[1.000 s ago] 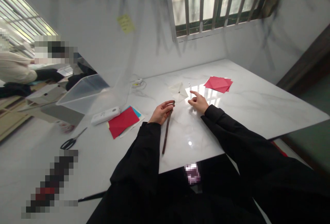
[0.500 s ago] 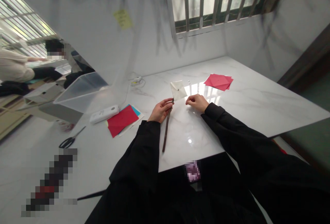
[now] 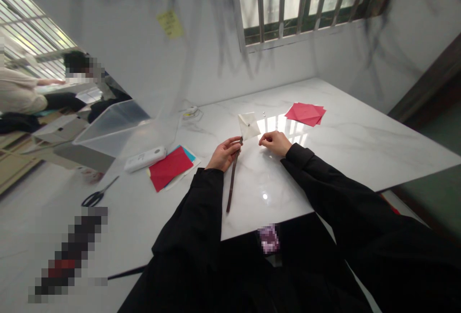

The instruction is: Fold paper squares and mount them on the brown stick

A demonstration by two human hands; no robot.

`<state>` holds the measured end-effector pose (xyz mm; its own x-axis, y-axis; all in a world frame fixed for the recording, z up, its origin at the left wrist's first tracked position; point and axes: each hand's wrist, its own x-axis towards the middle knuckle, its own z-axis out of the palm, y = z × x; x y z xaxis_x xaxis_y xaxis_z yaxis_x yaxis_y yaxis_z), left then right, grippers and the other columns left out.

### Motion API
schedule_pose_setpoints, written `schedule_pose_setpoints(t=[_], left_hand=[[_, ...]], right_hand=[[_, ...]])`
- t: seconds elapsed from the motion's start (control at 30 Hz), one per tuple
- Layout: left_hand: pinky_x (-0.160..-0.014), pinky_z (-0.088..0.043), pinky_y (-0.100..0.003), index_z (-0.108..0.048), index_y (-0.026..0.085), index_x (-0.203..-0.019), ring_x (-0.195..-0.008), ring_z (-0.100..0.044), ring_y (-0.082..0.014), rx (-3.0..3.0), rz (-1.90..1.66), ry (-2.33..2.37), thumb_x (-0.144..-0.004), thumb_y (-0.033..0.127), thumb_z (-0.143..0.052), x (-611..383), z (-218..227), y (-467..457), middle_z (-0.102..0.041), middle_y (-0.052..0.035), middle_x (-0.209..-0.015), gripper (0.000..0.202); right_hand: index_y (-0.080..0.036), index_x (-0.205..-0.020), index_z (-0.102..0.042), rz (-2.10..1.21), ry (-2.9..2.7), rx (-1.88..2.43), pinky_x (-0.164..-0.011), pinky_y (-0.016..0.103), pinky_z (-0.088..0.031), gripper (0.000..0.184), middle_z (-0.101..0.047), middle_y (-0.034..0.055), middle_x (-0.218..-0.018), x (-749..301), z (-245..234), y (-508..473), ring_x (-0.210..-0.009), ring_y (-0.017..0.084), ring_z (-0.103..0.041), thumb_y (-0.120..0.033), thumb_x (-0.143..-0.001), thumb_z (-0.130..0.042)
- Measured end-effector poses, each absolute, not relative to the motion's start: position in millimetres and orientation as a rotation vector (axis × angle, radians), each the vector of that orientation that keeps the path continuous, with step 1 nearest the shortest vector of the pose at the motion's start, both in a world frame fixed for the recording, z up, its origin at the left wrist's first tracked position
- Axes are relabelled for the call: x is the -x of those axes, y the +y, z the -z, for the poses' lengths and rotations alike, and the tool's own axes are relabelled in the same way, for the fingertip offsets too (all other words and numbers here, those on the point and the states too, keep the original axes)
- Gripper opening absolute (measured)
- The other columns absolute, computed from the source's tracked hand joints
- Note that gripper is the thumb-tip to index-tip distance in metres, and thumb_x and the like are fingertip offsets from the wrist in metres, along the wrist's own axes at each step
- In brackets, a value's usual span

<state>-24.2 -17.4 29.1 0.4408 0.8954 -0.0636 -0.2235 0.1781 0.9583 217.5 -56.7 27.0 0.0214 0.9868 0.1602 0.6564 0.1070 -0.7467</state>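
Observation:
A slim dark brown stick (image 3: 232,183) is gripped between the thumb and fingers of my left hand (image 3: 224,153). Its upper tip comes out by the fingertips, and the rest slants down toward the table's front edge. Just beyond those fingertips lies a small cream-white envelope (image 3: 248,126) with a dark dot on its flap. The stick's tip is at the envelope's lower left edge. On the other side, my right hand (image 3: 275,143) rests near the envelope's lower right corner, fingers curled together. Whatever those fingers may hold is hidden.
Red envelopes (image 3: 305,114) lie at the back right, near tiny shiny beads (image 3: 264,114). To the left are red paper (image 3: 171,168) over blue and white sheets, a white elongated device (image 3: 145,158), scissors (image 3: 100,194) and a clear plastic bin (image 3: 113,123). People sit at far left.
The view has shifted very slightly. Both hands, the stick and the envelope stay almost in place.

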Motion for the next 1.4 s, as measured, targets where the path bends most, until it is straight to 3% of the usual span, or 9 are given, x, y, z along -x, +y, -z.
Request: schedule_pose_setpoints(t=[0.27, 0.57, 0.63, 0.7, 0.8, 1.0, 1.1, 1.23, 1.4], left_hand=[[-0.069, -0.051, -0.02, -0.076, 0.014, -0.109, -0.07, -0.063, -0.0074, -1.099, -0.908, 0.749, -0.062, 0.028, -0.098, 24.4, -27.7, -16.2, -0.074, -0.0041, -0.093, 0.054], [-0.069, -0.051, -0.021, -0.076, 0.014, -0.109, -0.069, -0.062, -0.0073, -1.082, -0.91, 0.74, -0.061, 0.028, -0.098, 24.6, -25.6, -15.9, -0.074, -0.0045, -0.093, 0.055], [-0.069, -0.051, -0.02, -0.075, 0.014, -0.109, -0.069, -0.062, -0.0072, -1.083, -0.912, 0.738, -0.061, 0.028, -0.098, 24.3, -25.6, -16.1, -0.074, -0.0044, -0.093, 0.055], [-0.068, -0.051, -0.02, -0.075, 0.014, -0.11, -0.069, -0.062, -0.007, -1.084, -0.907, 0.735, -0.061, 0.029, -0.098, 24.1, -26.2, -16.4, -0.074, -0.0043, -0.093, 0.056], [-0.066, -0.05, -0.02, -0.075, 0.014, -0.109, -0.068, -0.062, -0.007, -1.078, -0.905, 0.736, -0.059, 0.029, -0.099, 23.8, -27.3, -16.9, -0.074, -0.0043, -0.092, 0.058], [-0.066, -0.051, -0.02, -0.076, 0.014, -0.109, -0.067, -0.062, -0.0071, -1.079, -0.909, 0.738, -0.06, 0.028, -0.099, 24.2, -26.7, -16.4, -0.074, -0.0042, -0.092, 0.056], [-0.067, -0.051, -0.02, -0.075, 0.014, -0.109, -0.068, -0.063, -0.0072, -1.079, -0.907, 0.736, -0.06, 0.028, -0.099, 24.7, -25.9, -16.1, -0.074, -0.0042, -0.092, 0.056], [-0.068, -0.051, -0.021, -0.075, 0.015, -0.108, -0.068, -0.062, -0.0074, -1.096, -0.909, 0.73, -0.062, 0.028, -0.098, 24.8, -26.6, -16.5, -0.075, -0.0044, -0.093, 0.054], [-0.069, -0.052, -0.021, -0.076, 0.014, -0.104, -0.069, -0.062, -0.0078, -1.105, -0.887, 0.725, -0.06, 0.027, -0.098, 23.7, -30.1, -19.2, -0.075, -0.0044, -0.09, 0.052]], right_hand=[[-0.016, -0.1, -0.078, -0.603, -1.629, 1.612, -0.069, 0.026, -0.039, 0.027, -0.056, -0.0052, -0.058, -219.7, -22.5, -54.6, -0.059, 0.013, -0.05, -0.018, -0.08, -0.059], [-0.005, -0.156, -0.045, -0.646, -1.491, 1.62, -0.076, 0.027, -0.045, 0.08, -0.065, -0.0047, -0.067, -220.2, -15.9, -51.3, -0.069, 0.016, -0.06, -0.021, -0.079, -0.062], [-0.008, -0.145, -0.059, -0.652, -1.532, 1.625, -0.073, 0.026, -0.043, 0.068, -0.063, -0.0048, -0.064, -221.4, -17.8, -51.7, -0.067, 0.015, -0.058, -0.021, -0.079, -0.06], [-0.012, -0.113, -0.079, -0.693, -1.669, 1.607, -0.066, 0.025, -0.039, 0.04, -0.059, -0.0042, -0.058, -222.9, -20.7, -52.6, -0.062, 0.014, -0.053, -0.023, -0.08, -0.059], [-0.016, -0.074, -0.079, -0.761, -1.848, 1.545, -0.062, 0.027, -0.034, 0.025, -0.053, -0.0032, -0.053, -224.3, -23.9, -54.4, -0.058, 0.013, -0.047, -0.025, -0.08, -0.056], [-0.017, -0.073, -0.077, -0.709, -1.771, 1.547, -0.065, 0.027, -0.035, 0.023, -0.056, -0.0025, -0.057, -223.1, -20.2, -53.5, -0.061, 0.013, -0.049, -0.026, -0.08, -0.056], [-0.016, -0.095, -0.077, -0.654, -1.649, 1.59, -0.067, 0.027, -0.037, 0.027, -0.057, -0.004, -0.059, -222.9, -17.1, -51.9, -0.061, 0.014, -0.051, -0.025, -0.078, -0.058], [-0.009, -0.147, -0.055, -0.668, -1.502, 1.597, -0.073, 0.028, -0.043, 0.072, -0.058, -0.0069, -0.06, -222.8, -16.9, -52.6, -0.063, 0.016, -0.055, -0.024, -0.076, -0.058], [-0.011, -0.164, -0.035, -0.635, -1.479, 1.562, -0.074, 0.029, -0.045, 0.091, -0.058, -0.008, -0.059, -224.4, -20.7, -55.6, -0.061, 0.017, -0.056, -0.022, -0.076, -0.058]])
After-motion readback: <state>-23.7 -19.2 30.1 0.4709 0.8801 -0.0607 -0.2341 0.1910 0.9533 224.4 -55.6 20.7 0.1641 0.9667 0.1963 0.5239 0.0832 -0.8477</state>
